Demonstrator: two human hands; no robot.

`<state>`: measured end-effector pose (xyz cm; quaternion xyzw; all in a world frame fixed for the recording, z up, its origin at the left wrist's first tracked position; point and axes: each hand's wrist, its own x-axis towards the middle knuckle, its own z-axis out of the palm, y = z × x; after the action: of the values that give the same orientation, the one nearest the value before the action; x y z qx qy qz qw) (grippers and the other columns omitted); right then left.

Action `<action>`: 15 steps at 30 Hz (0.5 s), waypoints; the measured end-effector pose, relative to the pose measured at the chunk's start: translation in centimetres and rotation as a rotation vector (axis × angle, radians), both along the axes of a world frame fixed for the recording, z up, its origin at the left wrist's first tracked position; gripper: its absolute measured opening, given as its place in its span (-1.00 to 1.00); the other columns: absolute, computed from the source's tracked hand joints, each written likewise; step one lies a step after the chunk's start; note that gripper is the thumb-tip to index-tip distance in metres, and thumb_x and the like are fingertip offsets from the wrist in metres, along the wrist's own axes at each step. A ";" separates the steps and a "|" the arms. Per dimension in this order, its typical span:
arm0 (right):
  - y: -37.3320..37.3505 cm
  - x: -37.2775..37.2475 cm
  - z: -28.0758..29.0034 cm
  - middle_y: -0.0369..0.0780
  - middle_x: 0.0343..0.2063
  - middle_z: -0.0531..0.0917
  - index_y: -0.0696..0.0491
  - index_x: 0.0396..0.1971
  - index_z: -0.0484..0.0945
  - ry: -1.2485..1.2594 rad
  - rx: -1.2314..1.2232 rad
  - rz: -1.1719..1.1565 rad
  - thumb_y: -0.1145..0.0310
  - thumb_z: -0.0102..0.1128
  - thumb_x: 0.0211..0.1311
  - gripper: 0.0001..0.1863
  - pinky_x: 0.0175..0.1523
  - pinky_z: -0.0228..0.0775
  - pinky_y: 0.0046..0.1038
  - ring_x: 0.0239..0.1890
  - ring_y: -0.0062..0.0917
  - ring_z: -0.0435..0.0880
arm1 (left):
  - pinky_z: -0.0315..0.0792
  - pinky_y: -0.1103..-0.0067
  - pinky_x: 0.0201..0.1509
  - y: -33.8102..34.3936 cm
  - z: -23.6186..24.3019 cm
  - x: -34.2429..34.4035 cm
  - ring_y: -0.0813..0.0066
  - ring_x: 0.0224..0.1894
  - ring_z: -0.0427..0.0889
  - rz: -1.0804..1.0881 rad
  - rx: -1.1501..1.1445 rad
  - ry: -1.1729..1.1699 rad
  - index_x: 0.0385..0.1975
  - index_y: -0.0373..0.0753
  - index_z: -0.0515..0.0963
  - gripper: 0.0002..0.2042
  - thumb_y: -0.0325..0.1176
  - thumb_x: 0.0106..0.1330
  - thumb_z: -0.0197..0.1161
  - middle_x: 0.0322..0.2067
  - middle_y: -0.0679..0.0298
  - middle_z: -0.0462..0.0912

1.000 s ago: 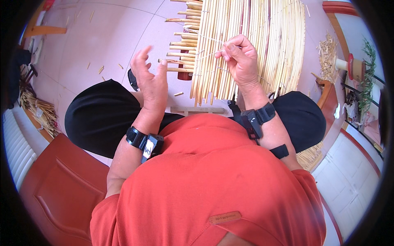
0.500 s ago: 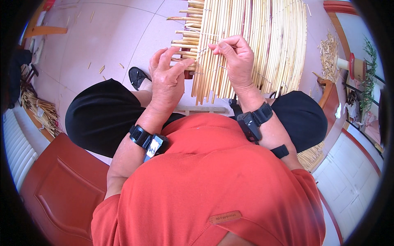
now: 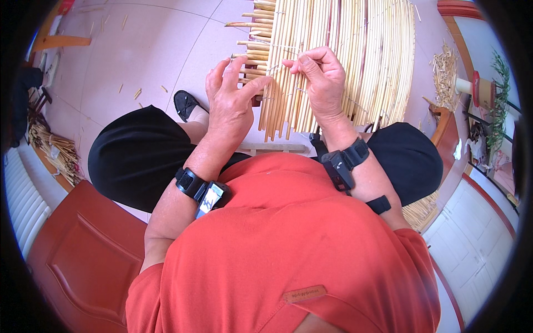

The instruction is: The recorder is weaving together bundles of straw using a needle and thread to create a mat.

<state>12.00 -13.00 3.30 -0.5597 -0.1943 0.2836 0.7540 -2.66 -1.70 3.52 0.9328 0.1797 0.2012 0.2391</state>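
Note:
A mat of pale reeds, with a few darker stems, lies in front of me, crossed by thin white cords. Short loose reed ends jut from its left side. My left hand has its fingers apart at those ends, thumb and fingertips reaching the mat's left edge. Over the reeds, my right hand is pinched on a thin cord; its exact grip is small and partly hidden by the fingers.
A red chair panel is at lower left, below a reed bundle. An orange wooden leg stands upper left. Reed offcuts, a wooden piece and greenery are at right. My knees flank the mat.
My left hand has moved right and forward onto the reed ends at the mat's edge. My right hand, still pinched, has shifted slightly left.

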 end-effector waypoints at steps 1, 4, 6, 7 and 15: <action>0.0 0.0 0.1 -0.26 -0.53 0.56 0.12 -0.43 0.44 0.002 0.001 0.000 0.43 0.10 0.28 -0.89 -0.09 0.54 -0.45 -0.42 -0.62 0.60 | 0.12 0.22 0.21 0.0 0.1 0.0 0.05 0.17 0.23 -0.001 0.000 0.021 -0.27 0.05 0.65 -0.61 -0.63 -0.07 0.24 0.09 0.21 0.36; -0.2 0.1 0.7 -0.28 -0.55 0.54 0.11 -0.43 0.44 0.102 0.013 -0.030 0.44 0.07 0.28 -0.90 -0.14 0.58 -0.42 -0.46 -0.64 0.57 | 0.12 0.21 0.23 -0.1 0.1 0.2 0.04 0.18 0.21 0.015 0.036 0.057 -0.26 0.05 0.65 -0.60 -0.64 -0.09 0.25 0.11 0.21 0.34; -0.5 0.2 1.1 -0.29 -0.57 0.52 0.11 -0.43 0.43 0.199 0.026 -0.058 0.45 0.05 0.28 -0.91 -0.18 0.60 -0.39 -0.50 -0.65 0.55 | 0.13 0.22 0.23 0.0 0.1 0.2 0.04 0.19 0.21 0.014 0.003 0.035 -0.26 0.03 0.64 -0.60 -0.66 -0.07 0.23 0.11 0.22 0.34; -0.7 0.2 1.4 -0.30 -0.60 0.49 0.10 -0.43 0.43 0.332 0.044 -0.103 0.46 0.04 0.28 -0.91 -0.23 0.61 -0.38 -0.54 -0.66 0.51 | 0.14 0.23 0.24 0.1 0.0 0.1 0.04 0.20 0.20 0.014 -0.030 0.014 -0.26 0.01 0.63 -0.60 -0.67 -0.05 0.22 0.11 0.23 0.35; -1.1 -0.1 1.9 -0.35 -0.63 0.41 0.07 -0.43 0.42 0.463 -0.038 -0.156 0.48 0.04 0.27 -0.93 -0.21 0.60 -0.30 -0.61 -0.70 0.39 | 0.21 0.29 0.23 1.0 -0.4 -0.5 0.04 0.20 0.23 0.094 -0.199 0.006 -0.26 -0.10 0.60 -0.69 -0.68 0.07 0.15 0.13 0.25 0.41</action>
<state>11.87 -14.07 5.18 -0.5070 0.0330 0.3490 0.7874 -3.12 -0.69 3.13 0.8957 0.2430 0.1904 0.3201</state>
